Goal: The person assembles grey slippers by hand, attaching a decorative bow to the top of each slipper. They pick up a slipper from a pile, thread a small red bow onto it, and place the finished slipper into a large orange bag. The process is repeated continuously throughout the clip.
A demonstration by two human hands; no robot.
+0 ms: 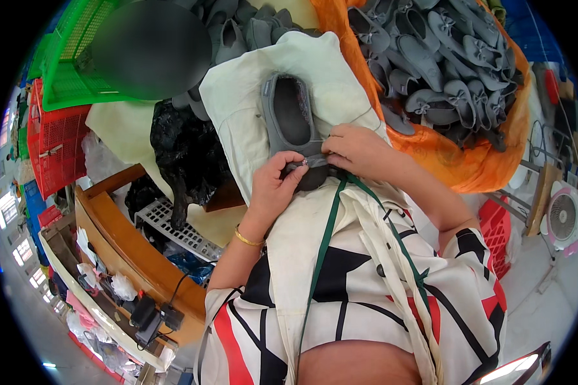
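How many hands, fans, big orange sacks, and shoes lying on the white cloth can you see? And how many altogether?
Bare hands, left and right: 2
White fan with a round grille: 1
Big orange sack: 1
Grey slip-on shoe on the white cloth: 1
Total: 5

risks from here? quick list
1. The grey shoe rests on creased white cloth and might shift if the grip loosens.
2. The left hand and right hand meet closely at its toe, so fingers could get in each other's way.
3. Fingers cover part of that toe; a flaw there might go unseen.
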